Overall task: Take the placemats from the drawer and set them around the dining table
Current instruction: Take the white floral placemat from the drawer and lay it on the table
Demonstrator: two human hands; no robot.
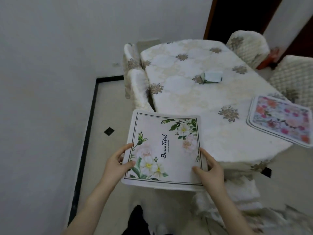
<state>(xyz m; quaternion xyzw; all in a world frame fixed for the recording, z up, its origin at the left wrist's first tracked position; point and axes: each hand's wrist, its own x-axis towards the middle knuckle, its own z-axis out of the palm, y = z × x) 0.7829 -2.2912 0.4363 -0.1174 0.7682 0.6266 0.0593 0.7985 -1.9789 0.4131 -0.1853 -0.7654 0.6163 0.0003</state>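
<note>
A pale pink placemat (pixel 166 141) with white flowers and the word "Beautiful" hangs in the air over the near left corner of the dining table (pixel 194 92). My left hand (pixel 116 162) grips its left edge and my right hand (pixel 209 170) grips its right edge, thumbs on top. A second stack of placemats (pixel 279 119) with bright pink and orange flowers lies on the table's right edge, slightly overhanging it. The table wears a cream cloth with brown flower motifs.
Covered chairs stand around the table: two on the left (pixel 135 77), two at the far right (pixel 249 46), one near me (pixel 240 192). A small white and green box (pixel 212 76) lies mid-table. A white wall rises on the left, a dark doorway (pixel 237 16) behind.
</note>
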